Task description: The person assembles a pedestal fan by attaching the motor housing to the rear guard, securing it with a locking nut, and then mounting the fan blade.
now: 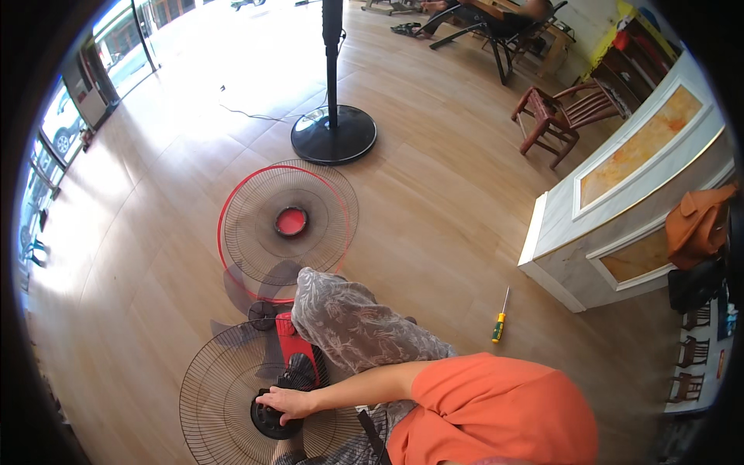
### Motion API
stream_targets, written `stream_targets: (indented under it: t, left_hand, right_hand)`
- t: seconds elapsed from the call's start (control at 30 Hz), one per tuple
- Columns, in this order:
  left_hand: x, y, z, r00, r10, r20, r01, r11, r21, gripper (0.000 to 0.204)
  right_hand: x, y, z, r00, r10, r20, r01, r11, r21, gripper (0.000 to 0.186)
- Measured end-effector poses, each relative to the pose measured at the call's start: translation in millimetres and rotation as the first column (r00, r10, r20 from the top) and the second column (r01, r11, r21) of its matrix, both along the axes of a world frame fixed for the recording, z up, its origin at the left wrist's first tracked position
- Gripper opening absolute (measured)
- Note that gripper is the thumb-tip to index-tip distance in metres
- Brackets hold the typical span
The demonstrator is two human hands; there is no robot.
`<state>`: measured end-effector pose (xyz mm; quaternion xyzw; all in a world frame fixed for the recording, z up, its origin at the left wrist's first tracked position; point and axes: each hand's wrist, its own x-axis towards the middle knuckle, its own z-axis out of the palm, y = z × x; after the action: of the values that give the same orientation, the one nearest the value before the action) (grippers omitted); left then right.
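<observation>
My right hand (285,403) reaches down from an orange sleeve, its fingers and thumb around the black round hub (267,422) of a wire fan grille (209,387). The grille is beside my legs. Next to it are a black fan motor (298,370) and a red fan body (293,341). Dark translucent fan blades (242,291) show just beyond, partly behind the grille wires. A second grille with a red ring (222,213) and a red centre (291,222) lies on the floor ahead. My left hand is not visible.
A black round stand base (333,147) with a pole stands ahead, a cable by it. A green-and-yellow screwdriver (498,327) lies on the floor to the right. Farther right are a marble-look counter (620,201) and a wooden chair (546,124). A person (496,12) reclines at the back.
</observation>
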<state>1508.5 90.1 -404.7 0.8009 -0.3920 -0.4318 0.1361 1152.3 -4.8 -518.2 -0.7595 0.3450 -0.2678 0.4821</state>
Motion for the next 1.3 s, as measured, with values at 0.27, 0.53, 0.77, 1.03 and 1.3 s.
stream_targets:
  t: [0.27,0.53,0.77,1.03,1.3]
  left_hand:
    - [-4.6,-9.3,13.1,1.0,0.0,0.014,-0.001,1.0,0.028,0.034]
    - [-115.2,-22.5,82.2,0.773,-0.195,0.603,0.253,0.967,-0.011,0.046]
    - [-191.4,-52.5,37.4,0.532,-0.457,0.713,0.764,0.623,-0.171,0.062]
    - [-226.3,-79.0,-38.3,0.73,-0.504,0.462,0.626,0.764,-0.155,0.066]
    - [-222.3,-83.6,-50.2,0.735,-0.503,0.455,0.625,0.763,-0.167,0.059]
  right_hand:
    - [16.2,-0.7,4.5,0.982,-0.185,-0.029,0.185,0.983,-0.008,0.083]
    - [3.0,6.7,16.7,0.962,-0.243,-0.128,0.256,0.962,0.095,0.073]
    - [11.8,2.4,28.6,0.939,-0.3,-0.17,0.342,0.872,0.351,0.067]
    - [3.2,-4.4,-2.1,0.962,-0.126,0.24,0.02,0.917,0.399,0.075]
    - [-0.4,-1.8,10.6,0.994,-0.111,0.017,0.089,0.87,0.485,0.052]
